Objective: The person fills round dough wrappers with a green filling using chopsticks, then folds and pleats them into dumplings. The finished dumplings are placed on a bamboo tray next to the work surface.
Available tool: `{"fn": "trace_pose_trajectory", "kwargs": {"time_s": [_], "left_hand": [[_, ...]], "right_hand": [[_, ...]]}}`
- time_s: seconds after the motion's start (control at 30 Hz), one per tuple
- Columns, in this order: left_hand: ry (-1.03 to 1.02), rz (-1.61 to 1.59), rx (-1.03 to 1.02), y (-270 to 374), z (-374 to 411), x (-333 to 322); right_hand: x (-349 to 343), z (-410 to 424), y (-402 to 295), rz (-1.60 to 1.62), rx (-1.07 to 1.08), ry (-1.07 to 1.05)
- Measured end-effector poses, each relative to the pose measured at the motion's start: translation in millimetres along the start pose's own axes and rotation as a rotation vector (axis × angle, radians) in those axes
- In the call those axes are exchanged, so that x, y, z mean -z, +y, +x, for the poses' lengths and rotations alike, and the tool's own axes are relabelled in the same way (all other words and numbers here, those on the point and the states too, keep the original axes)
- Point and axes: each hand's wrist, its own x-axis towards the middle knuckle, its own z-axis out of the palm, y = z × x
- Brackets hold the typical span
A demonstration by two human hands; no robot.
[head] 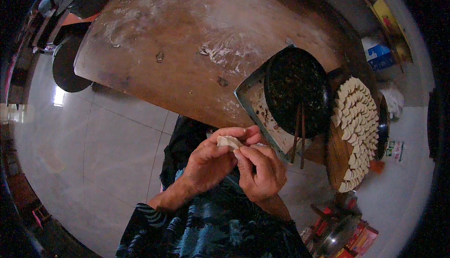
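Note:
A small pale dumpling (pixel 229 142) is held between both hands, just off the near edge of the wooden table. My left hand (pixel 211 163) cups it from the left with thumb and fingers. On its right side, the thumb and fingertips of my right hand (pixel 260 170) pinch the dough edge. Beyond my right hand stands a round dark bowl (pixel 297 89) of dark green chopped filling, on a shallow box or tray with a pale rim (pixel 258 117). A pair of wooden chopsticks (pixel 299 135) leans on the bowl's near rim, their ends pointing towards me.
Rows of folded dumplings (pixel 357 128) lie on a round wooden board (pixel 335 156) at the right. White flour (pixel 228 54) is smeared over the wooden table (pixel 168 85). A dark round stool (pixel 70 64) stands at the left, on the tiled floor. Red boxes (pixel 364 238) lie at the lower right.

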Motion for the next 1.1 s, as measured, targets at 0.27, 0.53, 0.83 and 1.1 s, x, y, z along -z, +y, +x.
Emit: {"fn": "trace_pose_trajectory", "kwargs": {"time_s": [0.27, 0.53, 0.83, 1.1], "left_hand": [[-0.030, 0.019, -0.014, -4, 0, 4], [-0.048, 0.030, 0.002, -1, -2, 6], [-0.112, 0.086, 0.055, -11, 24, -2], [-0.020, 0.110, 0.083, -13, 24, 8]], "right_hand": [[5, -2, 6, 0.042, 0.072, -0.066], [18, 21, 15, -0.022, 0.034, -0.022], [34, 38, 56, -0.257, -0.016, 0.039], [44, 58, 33, -0.015, 0.043, -0.497]]}}
